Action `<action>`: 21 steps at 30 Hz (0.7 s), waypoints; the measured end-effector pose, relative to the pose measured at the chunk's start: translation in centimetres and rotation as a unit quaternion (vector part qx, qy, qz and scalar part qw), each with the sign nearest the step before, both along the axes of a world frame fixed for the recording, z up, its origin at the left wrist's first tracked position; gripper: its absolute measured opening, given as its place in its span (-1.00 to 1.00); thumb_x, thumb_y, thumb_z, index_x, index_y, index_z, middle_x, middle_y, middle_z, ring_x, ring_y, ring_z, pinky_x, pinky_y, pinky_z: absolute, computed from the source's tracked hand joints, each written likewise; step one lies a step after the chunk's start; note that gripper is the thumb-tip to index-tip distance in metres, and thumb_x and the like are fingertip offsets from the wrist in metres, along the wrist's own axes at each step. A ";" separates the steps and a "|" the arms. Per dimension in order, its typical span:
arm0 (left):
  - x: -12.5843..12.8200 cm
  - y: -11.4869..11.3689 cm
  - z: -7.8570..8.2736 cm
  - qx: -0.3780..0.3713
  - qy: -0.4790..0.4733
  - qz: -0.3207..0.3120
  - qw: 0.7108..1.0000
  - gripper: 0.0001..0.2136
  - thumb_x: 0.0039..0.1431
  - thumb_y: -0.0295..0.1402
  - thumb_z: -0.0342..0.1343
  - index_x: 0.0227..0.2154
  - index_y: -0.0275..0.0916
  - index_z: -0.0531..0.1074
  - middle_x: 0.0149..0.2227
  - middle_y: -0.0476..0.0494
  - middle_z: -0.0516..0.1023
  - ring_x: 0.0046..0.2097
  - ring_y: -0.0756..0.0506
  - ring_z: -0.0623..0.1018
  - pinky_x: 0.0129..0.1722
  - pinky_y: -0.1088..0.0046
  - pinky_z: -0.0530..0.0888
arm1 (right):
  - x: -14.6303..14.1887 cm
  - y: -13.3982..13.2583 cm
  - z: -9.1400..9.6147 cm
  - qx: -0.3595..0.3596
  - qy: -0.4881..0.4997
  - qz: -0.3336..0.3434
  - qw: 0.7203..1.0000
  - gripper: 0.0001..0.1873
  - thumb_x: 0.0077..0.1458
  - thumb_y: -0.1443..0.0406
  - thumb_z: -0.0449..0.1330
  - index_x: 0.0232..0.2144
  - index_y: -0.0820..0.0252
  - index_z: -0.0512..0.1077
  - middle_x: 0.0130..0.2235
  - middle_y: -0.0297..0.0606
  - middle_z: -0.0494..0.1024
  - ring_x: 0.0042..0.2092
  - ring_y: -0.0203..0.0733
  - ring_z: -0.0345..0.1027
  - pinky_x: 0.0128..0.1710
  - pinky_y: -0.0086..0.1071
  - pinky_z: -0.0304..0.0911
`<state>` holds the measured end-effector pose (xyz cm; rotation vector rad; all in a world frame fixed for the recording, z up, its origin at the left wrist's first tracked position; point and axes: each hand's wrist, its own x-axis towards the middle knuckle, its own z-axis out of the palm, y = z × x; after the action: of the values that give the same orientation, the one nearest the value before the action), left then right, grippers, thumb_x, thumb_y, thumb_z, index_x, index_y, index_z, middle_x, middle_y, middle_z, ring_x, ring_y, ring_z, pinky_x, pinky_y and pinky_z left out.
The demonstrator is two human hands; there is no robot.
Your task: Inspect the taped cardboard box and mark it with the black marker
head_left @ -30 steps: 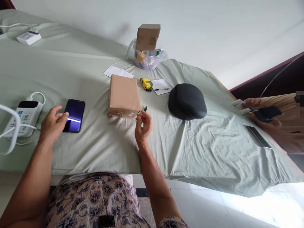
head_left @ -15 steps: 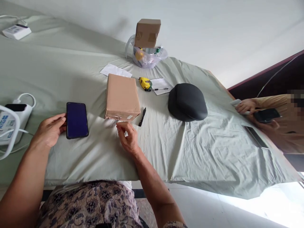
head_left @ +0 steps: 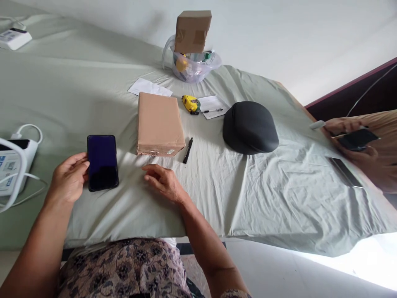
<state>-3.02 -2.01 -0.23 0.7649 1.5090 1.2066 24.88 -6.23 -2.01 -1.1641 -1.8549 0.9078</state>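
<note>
A dark-screened smartphone (head_left: 103, 162) is pinched along its left edge by my left hand (head_left: 70, 176), the thumb on top and the fingers partly under it. Below the front of a cardboard box (head_left: 160, 124), my right hand (head_left: 164, 182) hangs over the cloth with its fingers loosely bent and apart, holding nothing. Between the box and my right hand there is a small gap. A black marker (head_left: 187, 150) lies just right of the box.
Behind the box are a yellow tape measure (head_left: 190, 103), papers with a pen (head_left: 214, 110), and a clear basket (head_left: 197, 72) topped by another box (head_left: 194, 33). A black case (head_left: 251, 127) sits to the right. Another person's hands (head_left: 349, 124) hold a device. White power units (head_left: 18, 165) stand left.
My left hand has raised and tilted the smartphone slightly. My right hand has drawn back from the box's front edge, moving left and opening its fingers. The view has shifted a little.
</note>
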 end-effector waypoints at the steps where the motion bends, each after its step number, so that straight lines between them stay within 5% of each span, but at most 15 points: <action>1: 0.2 -0.4 0.2 0.010 -0.018 -0.001 1.000 -0.66 -0.30 -0.21 0.46 -0.34 0.04 0.58 -0.19 0.04 0.72 0.07 -0.38 0.62 -0.38 0.20 0.62 | 0.1 0.0 0.2 -0.032 0.012 0.013 0.999 -0.68 0.33 0.11 0.15 0.02 0.11 0.45 -0.34 -0.38 0.58 -0.42 -0.39 0.39 -0.39 -0.46 0.38; 5: 1.5 -2.0 1.4 0.046 -0.109 -0.021 0.993 -0.54 -0.33 -0.28 0.54 -0.26 -0.15 0.60 -0.21 -0.08 0.72 -0.18 -0.18 0.68 -0.46 0.46 0.57 | 0.7 0.0 0.6 -0.188 0.063 0.074 0.977 -0.41 0.16 0.05 0.32 0.15 0.12 0.34 -0.26 -0.33 0.60 -0.32 -0.34 0.45 -0.28 -0.41 0.40; 9: 3.5 -3.1 2.5 0.077 -0.197 -0.076 0.974 -0.55 -0.24 -0.34 0.54 -0.19 -0.24 0.62 -0.30 -0.11 0.70 -0.39 0.02 0.58 -0.48 0.62 0.52 | 1.2 0.0 0.6 -0.309 0.109 0.185 0.926 -0.10 -0.04 0.07 0.47 0.25 0.11 0.20 -0.24 -0.33 0.61 -0.31 -0.32 0.48 -0.24 -0.38 0.40; 14: 6.1 -4.2 2.7 0.099 -0.223 -0.152 0.958 -0.68 -0.03 -0.34 0.45 -0.16 -0.18 0.62 -0.25 -0.12 0.68 -0.31 0.00 0.60 -0.38 0.61 0.56 | 1.7 0.0 1.4 -0.383 0.125 0.299 0.865 -0.41 -0.09 0.05 0.49 -0.10 0.18 0.41 -0.30 -0.33 0.61 -0.28 -0.28 0.51 -0.26 -0.40 0.40; 21: 8.1 -5.2 1.6 0.054 -0.253 -0.205 0.944 -0.71 0.05 -0.33 0.42 -0.14 -0.16 0.60 -0.22 -0.09 0.66 -0.28 0.01 0.61 -0.36 0.62 0.55 | 2.5 0.1 1.4 -0.323 0.012 0.306 0.896 -0.48 -0.08 -0.08 0.42 -0.52 0.23 0.39 -0.55 -0.46 0.38 -0.47 -0.39 0.23 -0.48 -0.48 0.21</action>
<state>5.06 -7.20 1.39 0.7252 0.8183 1.0661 27.43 -6.17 -0.65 -0.9014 -1.9904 1.9997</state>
